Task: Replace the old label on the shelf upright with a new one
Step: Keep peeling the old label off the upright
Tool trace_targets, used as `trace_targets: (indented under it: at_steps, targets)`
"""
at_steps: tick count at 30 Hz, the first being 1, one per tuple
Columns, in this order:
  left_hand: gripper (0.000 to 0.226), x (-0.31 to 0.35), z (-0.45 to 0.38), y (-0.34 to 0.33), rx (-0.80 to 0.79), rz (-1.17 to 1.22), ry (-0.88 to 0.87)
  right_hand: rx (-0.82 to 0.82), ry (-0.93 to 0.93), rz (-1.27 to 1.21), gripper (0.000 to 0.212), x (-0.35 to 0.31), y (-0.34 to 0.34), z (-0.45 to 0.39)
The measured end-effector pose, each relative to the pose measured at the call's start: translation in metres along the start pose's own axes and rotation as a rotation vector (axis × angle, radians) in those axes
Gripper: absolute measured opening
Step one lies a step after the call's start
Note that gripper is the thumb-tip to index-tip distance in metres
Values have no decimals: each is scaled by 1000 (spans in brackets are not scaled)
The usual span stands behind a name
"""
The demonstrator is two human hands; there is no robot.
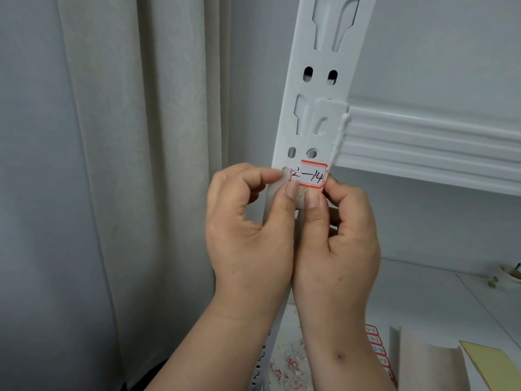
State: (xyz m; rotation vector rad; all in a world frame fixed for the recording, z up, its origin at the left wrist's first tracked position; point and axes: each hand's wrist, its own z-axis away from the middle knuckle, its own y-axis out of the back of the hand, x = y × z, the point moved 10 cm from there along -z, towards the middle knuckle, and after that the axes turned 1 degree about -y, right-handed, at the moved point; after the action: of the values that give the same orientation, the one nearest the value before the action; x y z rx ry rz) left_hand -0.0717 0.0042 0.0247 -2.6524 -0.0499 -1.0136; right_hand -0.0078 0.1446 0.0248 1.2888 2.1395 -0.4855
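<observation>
Two hands work mid-frame: our left hand point(248, 221) pinches the left edge of the red-bordered label point(308, 176) & our right hand point(335, 235) grips its right edge, prob. to keep it level w/ the white shelf upright point(315, 88) while we stick it down.

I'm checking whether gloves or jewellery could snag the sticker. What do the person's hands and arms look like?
Both are bare: the left hand and right hand wear no gloves, rings, watch or bracelets. No sleeves reach the visible forearms. Fingernails are short and unpainted.
</observation>
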Motion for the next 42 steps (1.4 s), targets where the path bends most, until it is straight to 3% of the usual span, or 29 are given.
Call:
trace_targets:
  at_steps: [3,10,18,28,36,42]
  targets:
    - [16,9,-1,0,21,-71,-94,4,7,-2,19,0,0,0]
    - [9,14,-3,1,76,-140,-135,-12,0,-17,18,1,-1,-1]
    - [3,21,-6,-8,16,-300,-267,-5,-5,-24,18,2,-1,0]
    - [7,11,-3,-10,-94,-255,-237,-11,-23,-11,19,-1,0,0]
    - [15,11,-3,-3,-71,-219,-191,-17,-31,-18,18,0,0,0]
    - [3,26,-7,-2,12,-271,-339,-21,-28,-19,21,0,-1,0]
